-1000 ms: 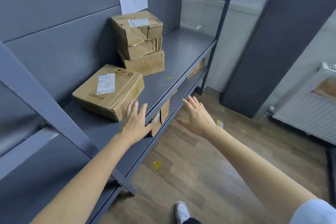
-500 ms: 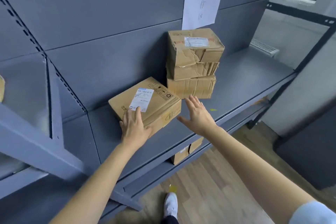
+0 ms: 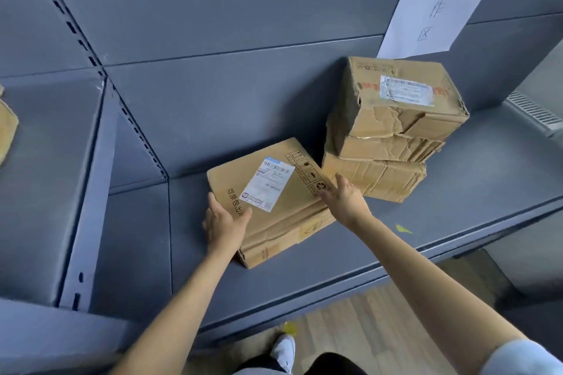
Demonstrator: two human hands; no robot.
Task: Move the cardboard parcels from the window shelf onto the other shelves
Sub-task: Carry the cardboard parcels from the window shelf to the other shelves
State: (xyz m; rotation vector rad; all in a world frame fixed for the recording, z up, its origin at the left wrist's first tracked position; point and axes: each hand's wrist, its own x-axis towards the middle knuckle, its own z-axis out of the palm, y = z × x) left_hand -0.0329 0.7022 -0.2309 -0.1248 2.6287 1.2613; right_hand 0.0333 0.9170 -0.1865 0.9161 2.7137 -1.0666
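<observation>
On the grey shelf (image 3: 457, 192) a flat parcel (image 3: 274, 201) lies between the two hands. Its long side runs from the near left corner up toward the back right, so it sits a bit crooked to the shelf edge. The left hand (image 3: 224, 224) touches the near left corner with its fingers spread wide and not curled. The right hand (image 3: 344, 199) rests at the far right edge, fingers also straight. Neither hand grips yet. Both are just as close, one on each side, so I think a squeeze from both sides comes next, then a lift.

Just beside the right hand stands a stack of two dented parcels (image 3: 390, 131). It almost touches the flat parcel's back corner and could get bumped. A white paper sign (image 3: 438, 0) hangs on the back wall above. A metal post (image 3: 88, 192) splits this shelf from the next one on the left, where another bit of cardboard (image 3: 6, 128) peeks in.
</observation>
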